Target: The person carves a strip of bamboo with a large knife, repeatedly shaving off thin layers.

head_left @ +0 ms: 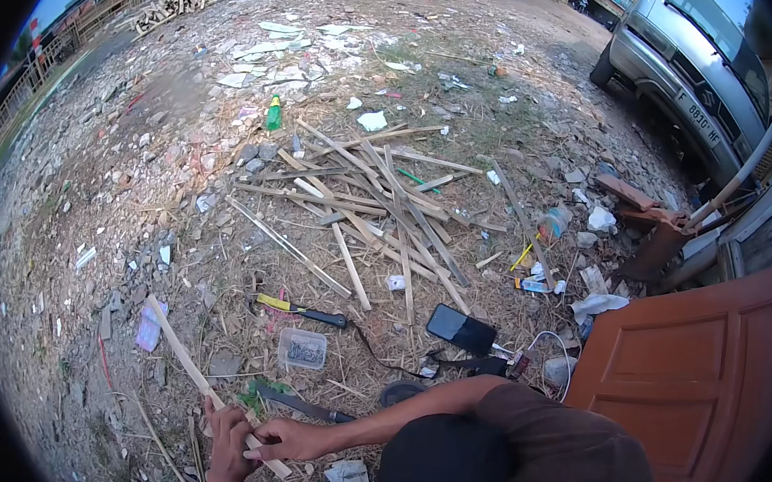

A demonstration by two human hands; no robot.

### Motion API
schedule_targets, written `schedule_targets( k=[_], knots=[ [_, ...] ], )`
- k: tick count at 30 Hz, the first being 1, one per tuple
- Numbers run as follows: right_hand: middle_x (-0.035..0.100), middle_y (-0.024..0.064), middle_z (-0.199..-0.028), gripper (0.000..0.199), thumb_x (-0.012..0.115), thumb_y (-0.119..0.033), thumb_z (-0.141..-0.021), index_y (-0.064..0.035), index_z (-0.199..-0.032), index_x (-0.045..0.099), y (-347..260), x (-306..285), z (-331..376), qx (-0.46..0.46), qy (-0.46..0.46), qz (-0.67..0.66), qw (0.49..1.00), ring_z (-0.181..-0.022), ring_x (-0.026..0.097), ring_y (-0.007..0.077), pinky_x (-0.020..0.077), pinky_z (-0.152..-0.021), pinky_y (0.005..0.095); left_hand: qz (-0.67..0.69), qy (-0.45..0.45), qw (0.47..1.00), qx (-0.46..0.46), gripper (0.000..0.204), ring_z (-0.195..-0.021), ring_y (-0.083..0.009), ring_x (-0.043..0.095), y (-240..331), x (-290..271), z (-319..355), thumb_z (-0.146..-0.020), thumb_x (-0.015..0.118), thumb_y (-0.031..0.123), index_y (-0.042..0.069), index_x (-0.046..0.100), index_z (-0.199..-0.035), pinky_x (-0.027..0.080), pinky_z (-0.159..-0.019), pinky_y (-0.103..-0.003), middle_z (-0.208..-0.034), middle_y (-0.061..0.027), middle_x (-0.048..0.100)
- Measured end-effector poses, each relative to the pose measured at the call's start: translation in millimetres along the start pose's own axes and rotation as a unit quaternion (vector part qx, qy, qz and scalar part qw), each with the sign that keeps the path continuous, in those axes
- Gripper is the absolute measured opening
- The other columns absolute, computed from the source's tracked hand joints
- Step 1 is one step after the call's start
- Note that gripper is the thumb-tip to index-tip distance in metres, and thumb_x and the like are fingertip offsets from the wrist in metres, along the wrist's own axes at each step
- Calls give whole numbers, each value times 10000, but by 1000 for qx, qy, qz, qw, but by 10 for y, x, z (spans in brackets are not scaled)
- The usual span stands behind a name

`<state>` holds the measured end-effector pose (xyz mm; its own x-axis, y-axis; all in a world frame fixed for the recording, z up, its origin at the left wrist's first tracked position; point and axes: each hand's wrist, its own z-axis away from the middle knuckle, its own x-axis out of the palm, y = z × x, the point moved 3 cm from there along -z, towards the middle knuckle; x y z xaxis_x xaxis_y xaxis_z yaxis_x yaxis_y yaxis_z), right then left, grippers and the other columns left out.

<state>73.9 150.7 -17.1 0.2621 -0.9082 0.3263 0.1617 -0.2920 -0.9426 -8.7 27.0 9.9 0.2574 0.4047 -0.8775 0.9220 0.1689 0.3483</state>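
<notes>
A narrow pale wooden strip runs slantwise through the lower left, its near end just past my hands. My left hand is wrapped around it, fingers closed over the top. Right beside it, my right hand grips the same strip near that end, thumb laid across the wood. Whether anything small sits between the fingers is hidden. A dark flat blade with a handle lies on the ground just beyond my right hand. Farther off are a clear plastic box of nails and a hammer with a yellow and black handle.
A heap of wooden strips covers the middle ground. A black phone lies before it. At right stand a brown panelled door and a silver van. A green bottle and rubble lie farther out. A black cap fills the lower edge.
</notes>
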Motion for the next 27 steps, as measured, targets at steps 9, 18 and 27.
schedule_targets(
  k=[9, 18, 27],
  knots=[
    [551, 25, -682, 403, 587, -425, -933, -35, -837, 559, 348, -333, 219, 32, 44, 30, 998, -631, 552, 115, 435, -575, 304, 104, 198, 971, -80, 246, -688, -216, 403, -191, -353, -116, -800, 597, 27, 73, 356, -794, 392, -926, -476, -722, -66, 370],
    [643, 139, -818, 318, 670, -339, -758, -84, -918, 567, 1170, -672, 1066, 249, -20, 502, 828, -794, 633, 365, 487, -653, 505, 323, 456, 813, -166, 251, -627, -99, 235, -656, -1014, -246, -982, 400, 149, 108, 306, -753, 312, -684, -295, -677, 6, 263],
    [617, 181, -988, 598, 783, -287, -709, -63, -1151, 448, 1162, -702, 1251, 160, 40, 574, 802, -842, 646, 376, 509, -711, 488, 332, 485, 784, -199, 277, -607, -91, 196, -563, -1037, -301, -991, 377, 151, 113, 290, -730, 316, -685, -288, -653, 17, 250]
  ],
)
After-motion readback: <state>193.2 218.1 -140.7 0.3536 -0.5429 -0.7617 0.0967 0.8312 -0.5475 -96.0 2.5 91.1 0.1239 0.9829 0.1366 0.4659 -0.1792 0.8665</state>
